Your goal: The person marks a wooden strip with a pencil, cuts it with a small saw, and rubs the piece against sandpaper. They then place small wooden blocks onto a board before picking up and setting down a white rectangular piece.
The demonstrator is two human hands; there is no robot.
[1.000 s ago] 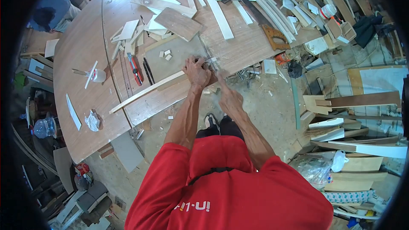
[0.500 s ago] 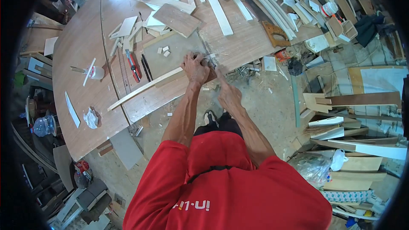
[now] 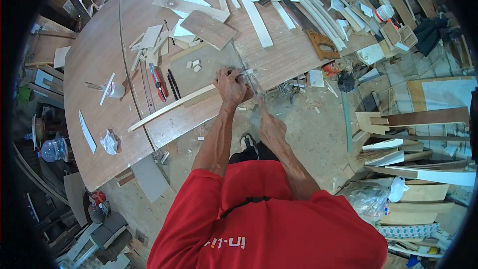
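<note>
My left hand (image 3: 230, 88) is closed around the right end of a long, pale wood strip (image 3: 174, 105), pressing it down near the bench's front edge. A small brown block (image 3: 248, 93) shows beside its fingers. My right hand (image 3: 273, 128) is closed just off that edge, its index finger stretched forward. From it a thin, greyish saw blade (image 3: 254, 85) reaches toward the strip's end, smeared by motion. The saw's handle is hidden inside the hand. Several small cut wood pieces (image 3: 195, 64) lie on a flat board (image 3: 204, 77) beyond the strip.
On the bench (image 3: 174, 132) lie a red utility knife (image 3: 159, 83), dark pencils (image 3: 174, 84), a ruler (image 3: 148, 87) and wood offcuts (image 3: 206, 29). A wooden-handled saw (image 3: 322, 45) rests at the right edge. A white cup (image 3: 116, 89) stands left. Scrap wood (image 3: 423, 117) fills the right side.
My right hand has drawn back toward my body with the saw. My left hand stays on the strip. The whole view has shifted slightly.
</note>
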